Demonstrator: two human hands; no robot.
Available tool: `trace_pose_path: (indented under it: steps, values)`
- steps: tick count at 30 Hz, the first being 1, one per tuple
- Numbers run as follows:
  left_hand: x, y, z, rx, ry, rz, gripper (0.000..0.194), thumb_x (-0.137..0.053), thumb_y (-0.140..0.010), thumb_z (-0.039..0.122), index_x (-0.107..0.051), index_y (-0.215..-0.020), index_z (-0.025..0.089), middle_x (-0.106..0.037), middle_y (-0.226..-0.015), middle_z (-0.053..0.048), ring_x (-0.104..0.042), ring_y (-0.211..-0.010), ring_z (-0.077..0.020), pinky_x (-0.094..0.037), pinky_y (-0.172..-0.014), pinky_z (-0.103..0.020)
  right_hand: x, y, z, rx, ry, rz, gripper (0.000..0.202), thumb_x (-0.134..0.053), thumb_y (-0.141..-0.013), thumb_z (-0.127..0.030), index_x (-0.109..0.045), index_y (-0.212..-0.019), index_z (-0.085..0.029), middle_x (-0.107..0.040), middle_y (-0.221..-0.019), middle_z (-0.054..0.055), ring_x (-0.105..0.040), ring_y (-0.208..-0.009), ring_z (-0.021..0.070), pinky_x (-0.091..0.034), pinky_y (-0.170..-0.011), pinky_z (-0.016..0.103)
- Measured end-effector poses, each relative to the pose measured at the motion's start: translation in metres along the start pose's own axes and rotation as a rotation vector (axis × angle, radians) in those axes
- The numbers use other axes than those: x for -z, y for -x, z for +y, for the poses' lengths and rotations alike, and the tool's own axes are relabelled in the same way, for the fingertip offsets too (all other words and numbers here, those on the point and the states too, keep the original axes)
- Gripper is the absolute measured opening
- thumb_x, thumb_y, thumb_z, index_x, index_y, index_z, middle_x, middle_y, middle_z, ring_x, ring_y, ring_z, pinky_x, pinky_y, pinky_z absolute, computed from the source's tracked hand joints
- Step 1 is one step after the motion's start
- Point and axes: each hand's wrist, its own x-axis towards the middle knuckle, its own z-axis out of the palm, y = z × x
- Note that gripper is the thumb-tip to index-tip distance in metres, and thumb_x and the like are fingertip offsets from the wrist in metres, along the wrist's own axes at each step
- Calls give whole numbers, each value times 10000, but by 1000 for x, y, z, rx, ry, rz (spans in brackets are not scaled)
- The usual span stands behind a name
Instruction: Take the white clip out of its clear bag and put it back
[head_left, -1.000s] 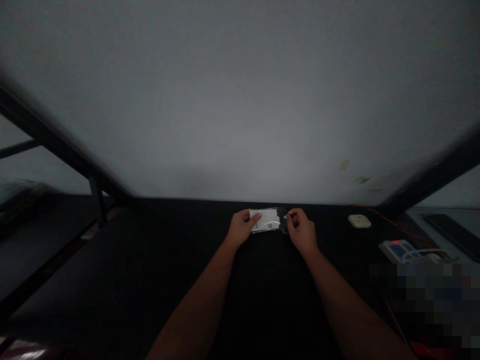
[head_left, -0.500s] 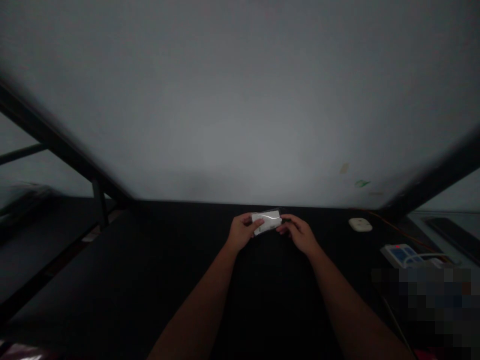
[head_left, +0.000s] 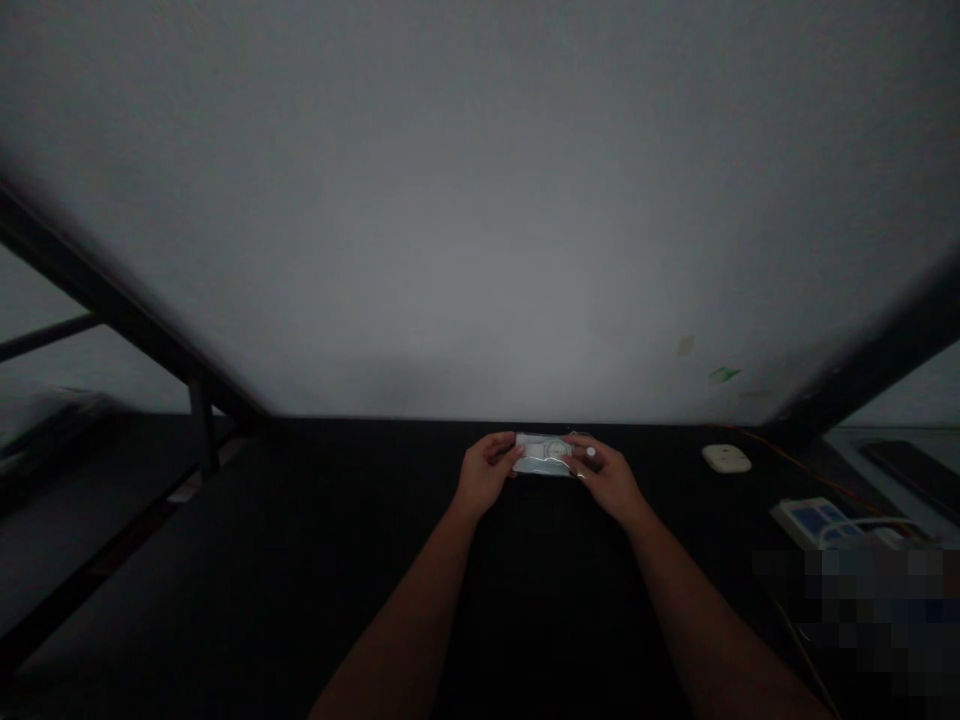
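Observation:
A small, flat white box in a shiny clear plastic wrapper (head_left: pixel 543 456) is held level above the far part of the black desk. Its near face carries faint print and a pale greenish round mark, too small to read. My left hand (head_left: pixel 486 474) pinches the left end, thumb in front and fingers behind. At the right end, the thumb and fingers of my right hand (head_left: pixel 609 480) are closed on the package. A small white round spot shows by the right fingers; I cannot tell what it is.
The black desk (head_left: pixel 337 560) meets a grey wall (head_left: pixel 480 230) at the back. On the right lie a white earbud case (head_left: pixel 726 459) and a white-and-blue power strip (head_left: pixel 814 522) with cables. Dark metal bars (head_left: pixel 142 310) slope down at both sides.
The wrapped box has turned and now shows a different, printed face, lying more level. My right hand has closed over its right end. The whole view has shifted slightly.

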Motion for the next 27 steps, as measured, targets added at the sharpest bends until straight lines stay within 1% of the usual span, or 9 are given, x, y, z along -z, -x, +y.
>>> trace_pose_path:
  steps: [3, 6, 8, 11, 13, 17, 20, 23, 27]
  values:
    - [-1, -1, 3, 56, -33, 16, 436, -829, -693, 411, -713, -1008, 131, -768, -853, -86, -685, -664, -172, -548, -530, -252, 2, 1, 1, -20, -5, -33, 374, -768, -699, -419, -764, -1015, -219, -783, -989, 76, -735, -874, 271, -592, -788, 410]
    - [0, -1, 3, 73, -132, -66, 394, -760, -760, 465, -736, -965, 129, -752, -773, -66, -648, -600, -152, -519, -510, -246, 4, 2, 7, -16, 29, -39, 355, -796, -682, -408, -784, -995, -241, -785, -1008, 80, -736, -905, 299, -591, -818, 441]
    - [0, -1, 2, 69, -161, -128, 410, -743, -759, 510, -745, -911, 130, -739, -737, -57, -623, -571, -141, -486, -488, -234, 4, 2, 9, -2, 42, -44, 336, -786, -695, -415, -788, -987, -248, -784, -1020, 82, -734, -921, 307, -589, -825, 451]
    - [1, -1, 2, 51, -130, -117, 441, -774, -687, 553, -736, -826, 137, -683, -611, -12, -540, -477, -103, -406, -439, -207, 2, 2, 8, 41, 101, -38, 288, -754, -723, -443, -789, -918, -233, -784, -1001, 83, -730, -929, 301, -570, -864, 456]
    - [1, -1, 3, 46, -87, -120, 445, -799, -647, 552, -731, -802, 140, -685, -608, -8, -539, -475, -100, -399, -444, -204, 1, 3, 6, 68, 156, -42, 263, -736, -744, -451, -782, -878, -229, -785, -963, 78, -729, -892, 289, -569, -843, 446]
    - [0, -1, 9, 63, -28, -106, 424, -820, -613, 532, -739, -775, 149, -720, -654, -27, -597, -525, -129, -458, -503, -229, 2, 3, -1, 48, 204, -109, 257, -735, -768, -446, -761, -893, -223, -775, -954, 71, -719, -877, 260, -567, -803, 401]
    - [0, -2, 10, 62, -30, -86, 375, -848, -572, 500, -736, -727, 177, -717, -638, -17, -589, -514, -135, -446, -476, -222, 3, 0, -2, 80, 216, -119, 209, -739, -785, -412, -746, -884, -228, -750, -976, 68, -698, -931, 234, -544, -872, 385]
    - [1, -3, 9, 58, -62, -88, 338, -840, -602, 473, -740, -740, 181, -706, -622, -14, -582, -504, -133, -433, -463, -213, 6, -4, 3, 151, 202, -107, 194, -767, -769, -401, -739, -861, -233, -688, -1117, 78, -661, -1048, 221, -501, -966, 374]
    - [-1, -1, 11, 23, -67, -55, 326, -828, -607, 471, -700, -689, 183, -706, -635, -14, -600, -528, -139, -459, -487, -224, 10, -6, 6, 93, 107, -98, 252, -774, -741, -468, -725, -833, -238, -667, -1142, 78, -639, -1100, 239, -517, -935, 382]
